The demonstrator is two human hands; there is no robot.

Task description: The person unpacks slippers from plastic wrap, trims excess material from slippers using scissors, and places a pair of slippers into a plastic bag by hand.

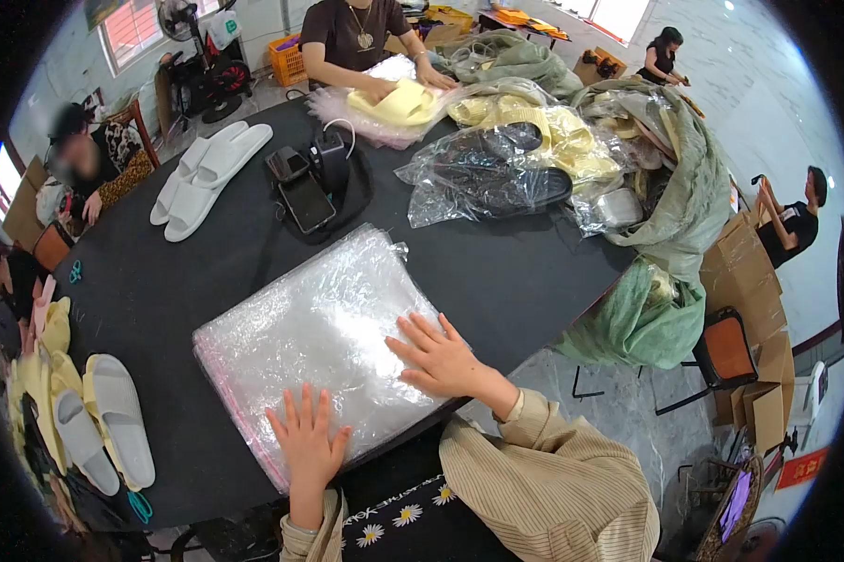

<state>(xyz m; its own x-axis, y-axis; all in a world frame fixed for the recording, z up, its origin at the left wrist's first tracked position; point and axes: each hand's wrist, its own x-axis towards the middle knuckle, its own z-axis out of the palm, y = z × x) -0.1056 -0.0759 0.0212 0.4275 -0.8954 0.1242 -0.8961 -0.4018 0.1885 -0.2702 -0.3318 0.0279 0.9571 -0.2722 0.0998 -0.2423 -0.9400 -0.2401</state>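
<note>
A stack of clear plastic bags point(300, 300) with pinkish edges lies on the dark table in front of me. My left hand point(310, 440) rests flat near the stack's front edge, fingers spread. On its right side lies my right hand point(441, 358), also flat with fingers apart. Neither hand holds anything. Beyond the stack are a phone point(305, 204) and a dark device with a strap point(330, 161). A pair of white slides point(211, 173) sits to their left. Black slides in a clear bag point(497, 173) lie at the back right.
Across the table point(160, 309), a person handles a yellow slide point(403, 103). Large green sacks point(680, 178) bulge over the right edge. More slides point(118, 421) and teal scissors point(139, 507) sit at the left. A chair point(722, 351) and cardboard boxes point(755, 318) stand right of the table.
</note>
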